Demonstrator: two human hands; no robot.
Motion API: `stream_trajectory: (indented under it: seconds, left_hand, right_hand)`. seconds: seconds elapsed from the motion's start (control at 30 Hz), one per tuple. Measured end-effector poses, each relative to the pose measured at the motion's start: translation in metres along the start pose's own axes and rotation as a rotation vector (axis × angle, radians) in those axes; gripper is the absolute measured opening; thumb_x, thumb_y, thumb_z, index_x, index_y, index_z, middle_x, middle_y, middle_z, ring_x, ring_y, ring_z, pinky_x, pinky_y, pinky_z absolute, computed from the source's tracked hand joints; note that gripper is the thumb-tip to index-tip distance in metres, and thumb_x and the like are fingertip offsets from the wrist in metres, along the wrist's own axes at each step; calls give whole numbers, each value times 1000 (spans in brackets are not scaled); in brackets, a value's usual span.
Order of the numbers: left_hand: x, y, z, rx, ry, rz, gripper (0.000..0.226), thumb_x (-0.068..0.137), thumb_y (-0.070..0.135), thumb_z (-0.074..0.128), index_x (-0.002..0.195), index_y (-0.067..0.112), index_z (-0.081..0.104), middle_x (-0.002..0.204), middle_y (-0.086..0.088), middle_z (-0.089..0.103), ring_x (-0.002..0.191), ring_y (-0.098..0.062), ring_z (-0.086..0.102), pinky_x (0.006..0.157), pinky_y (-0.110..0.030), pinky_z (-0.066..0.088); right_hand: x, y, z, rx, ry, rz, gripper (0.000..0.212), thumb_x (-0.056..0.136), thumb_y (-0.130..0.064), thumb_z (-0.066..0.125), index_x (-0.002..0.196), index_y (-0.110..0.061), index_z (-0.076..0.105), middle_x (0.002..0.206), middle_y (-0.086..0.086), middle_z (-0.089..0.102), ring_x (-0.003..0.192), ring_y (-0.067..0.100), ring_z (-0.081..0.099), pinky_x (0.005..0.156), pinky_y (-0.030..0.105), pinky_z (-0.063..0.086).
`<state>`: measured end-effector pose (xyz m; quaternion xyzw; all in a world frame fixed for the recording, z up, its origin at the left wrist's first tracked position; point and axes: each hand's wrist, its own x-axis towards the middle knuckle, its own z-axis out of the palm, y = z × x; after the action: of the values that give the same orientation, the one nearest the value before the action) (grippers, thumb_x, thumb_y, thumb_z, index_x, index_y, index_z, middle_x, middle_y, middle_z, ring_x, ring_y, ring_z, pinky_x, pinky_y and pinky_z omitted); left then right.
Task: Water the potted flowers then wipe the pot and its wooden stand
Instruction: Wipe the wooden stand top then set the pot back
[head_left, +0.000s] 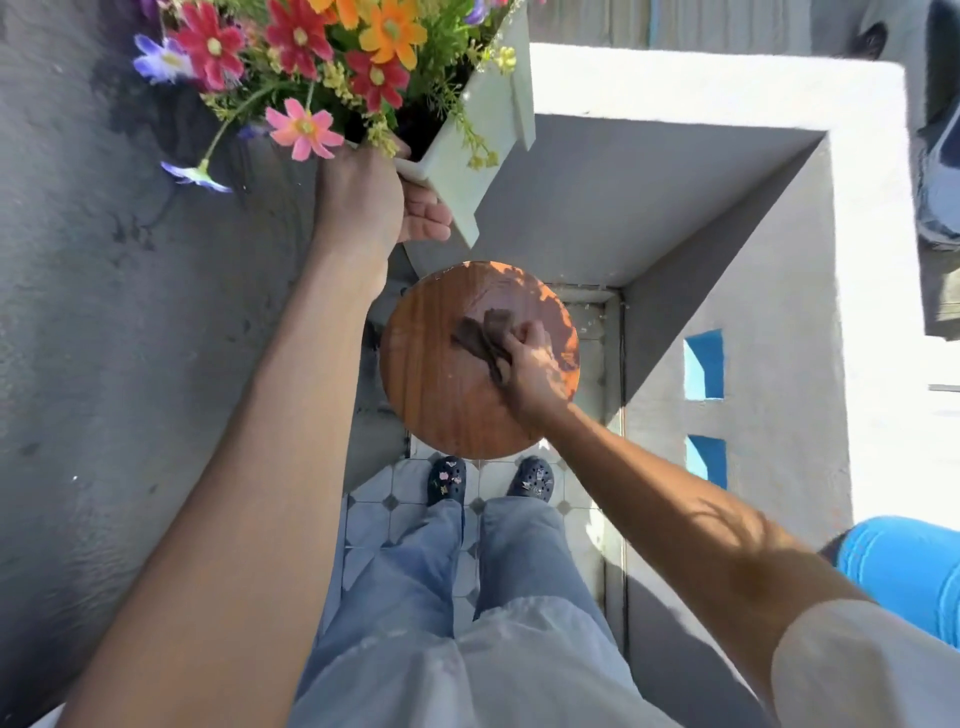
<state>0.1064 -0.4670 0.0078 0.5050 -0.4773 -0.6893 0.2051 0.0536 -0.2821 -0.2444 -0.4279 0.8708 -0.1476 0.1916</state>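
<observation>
Pot lifted off; cloth on the wooden stand.

Left hand (371, 200) grips the pale square pot (467, 156) by its lower edge, held up and tilted, flowers (311, 57) spilling left, above and behind the round wooden stand (441, 384). Right hand (530, 364) lies on the stand's top, right of centre, fingers curled over a dark cloth (480, 338) pressed to the wood. Stand sits on tiled floor (374, 514), just ahead of the person's shoes (447, 480).

The pot (470, 156) hangs tilted in the left hand (374, 197), up and left of the stand (441, 395) (off it entirely); the right hand (530, 369) presses a cloth (483, 338) on the stand's top.
</observation>
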Motion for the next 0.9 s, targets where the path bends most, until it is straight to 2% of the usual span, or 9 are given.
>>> stream_trajectory:
  seconds: [0.07,0.17,0.27,0.33,0.4,0.5,0.57,0.73,0.9]
  left_hand:
    - [2,3,1,-25,-30,-22,29,95,1,33,79,-1,57,40,-5,56,35,-14,58,37,-24,48]
    - [4,7,2,-34,-39,-24,28,94,-1,34,76,1,55,36,-3,55,34,-14,57,37,-24,49]
    - [5,10,3,-2,-40,-19,22,93,-1,37,83,-2,57,38,-3,55,35,-13,57,37,-24,49]
    - [8,10,3,25,-8,3,22,93,1,36,94,-4,58,46,-8,56,36,-14,58,38,-23,48]
    - [11,9,3,46,25,20,27,94,4,33,99,-4,58,56,-14,55,37,-16,59,39,-24,48]
    - [15,9,3,55,33,40,29,95,6,32,98,-5,58,61,-17,55,38,-17,60,40,-25,49]
    - [16,8,2,63,34,49,28,95,7,33,94,-4,58,61,-17,55,39,-18,60,41,-26,50]
    - [14,12,1,59,8,22,23,96,5,32,89,1,54,60,-14,49,36,-16,57,40,-25,50]
    - [13,13,5,76,8,30,21,97,6,32,92,2,52,59,-13,48,34,-16,55,39,-23,49]
  right_hand:
    - [-20,-29,17,82,-105,-150,44,91,-21,52,134,-27,46,116,10,39,109,31,41,83,43,53]
    - [-31,-71,37,70,-171,-359,47,93,-31,56,137,-18,45,113,13,42,103,33,43,65,42,56]
    - [-12,-81,36,-28,-257,-557,45,93,-32,55,136,-18,48,117,12,41,107,33,42,67,41,54]
    - [17,-64,24,-9,-237,-538,45,94,-29,54,138,-22,47,116,12,41,109,32,43,73,41,52]
    - [54,-36,7,29,-144,-329,47,93,-23,54,139,-25,46,116,14,44,110,36,46,82,41,49]
    - [100,4,-20,113,48,70,49,87,-16,53,134,-25,53,119,18,50,107,38,52,92,38,46]
    - [108,10,-25,117,42,126,45,88,-14,52,132,-21,55,122,20,48,107,38,52,95,39,46]
    - [70,-22,-4,46,-17,-42,37,89,-16,53,125,-10,55,121,15,43,114,35,43,88,44,52]
    - [40,-77,28,-13,-219,-414,41,94,-19,53,134,-13,49,125,14,40,115,35,39,81,46,53]
